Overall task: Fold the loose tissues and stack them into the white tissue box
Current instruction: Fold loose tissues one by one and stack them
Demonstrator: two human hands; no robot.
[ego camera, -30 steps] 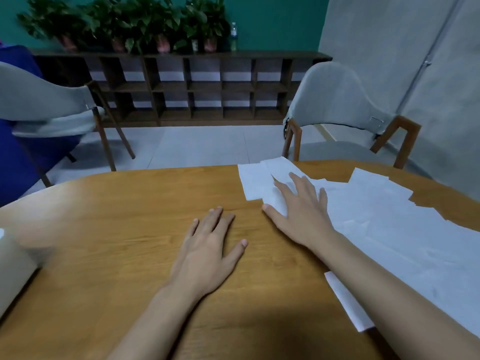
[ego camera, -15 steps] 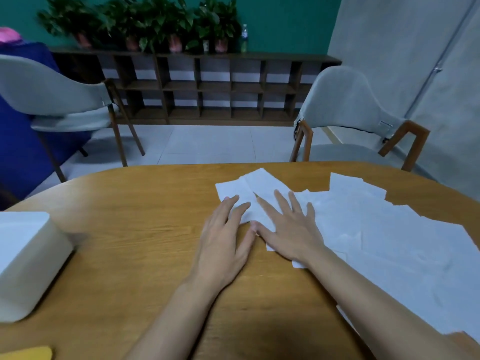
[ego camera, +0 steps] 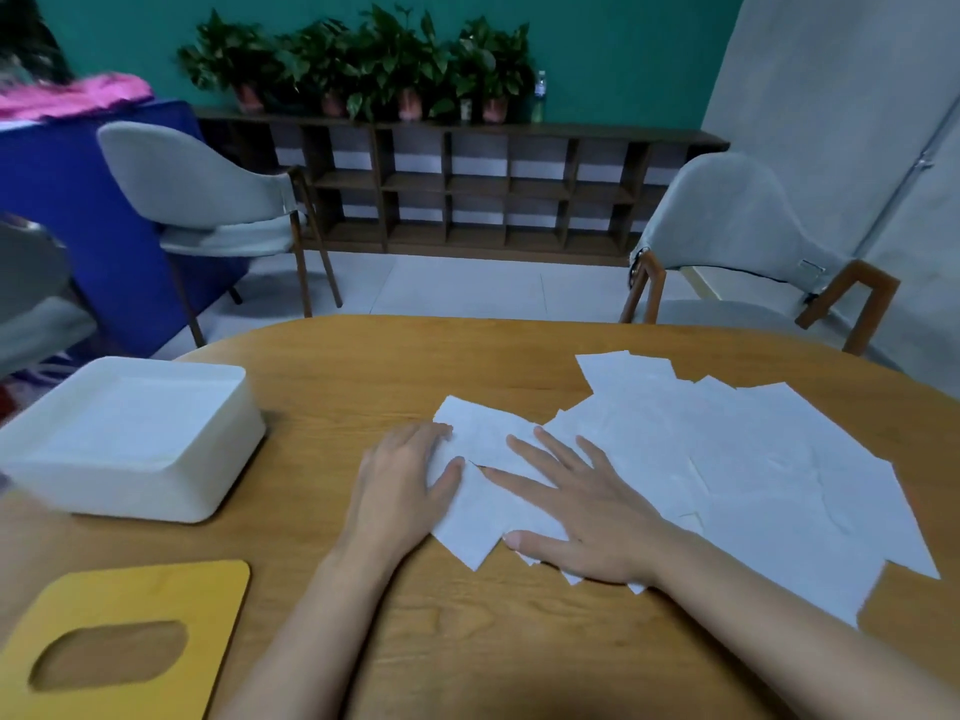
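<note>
Progress: early stage. The left hand (ego camera: 405, 485) and right hand (ego camera: 587, 517) lie flat with fingers extended, pressing one unfolded tissue (ego camera: 483, 444) onto the desk (ego camera: 363, 366). The loose tissues (ego camera: 753, 459) spread toward 3 o'clock. The white tissue box (ego camera: 156, 491) stands uncovered at 9 o'clock; its contents cannot be determined. Folding and stacking remain.

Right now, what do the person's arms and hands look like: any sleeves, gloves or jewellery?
The left hand and right hand are bare: no gloves, rings or watch visible. The left forearm and right forearm are bare too, with no sleeve in view. Nails look short.
</note>
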